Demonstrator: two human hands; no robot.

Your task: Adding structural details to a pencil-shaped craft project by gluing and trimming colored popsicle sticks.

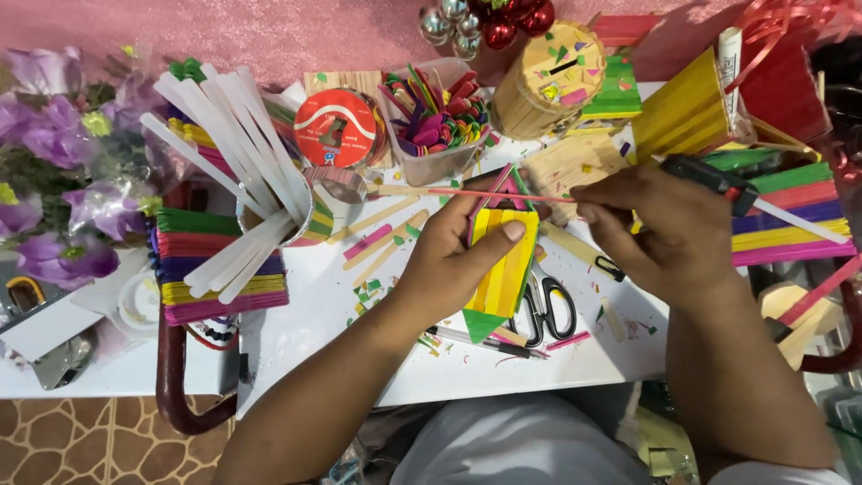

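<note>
Closest to us, our left hand [458, 256] grips a small house [503, 260] built of craft sticks, yellow-walled with a green point at its near end and a pink and green roof at its far end; the thumb lies flat across the yellow face and the other fingers curl under it. The house sits just above the white table [305, 332], roughly at its middle. Our right hand [664, 229] is beside it, fingers pinched narrow on a thin pink stick [467, 191] that runs leftward across the roof of the house. That same hand also carries a black glue gun [714, 178], its pale glue rod sticking out to the right.

Under the house lie black-handled scissors [548, 310], and near them a pen [485, 341] and loose sticks and coloured scraps.

Farther out on the left, we see a stack of coloured craft sticks [215, 260] and, just beside it, a cup [269, 207] full of white glue rods. Behind that are a red tape roll [337, 126] and a clear tub [440, 121] packed with mixed coloured sticks. A round stick-built box [548, 81] with a slot in its lid stands beyond the house. On the right are more coloured stick stacks [790, 216]. Purple flowers [63, 180] fill the far left edge, and silver and red baubles [485, 22] sit at the very back
</note>
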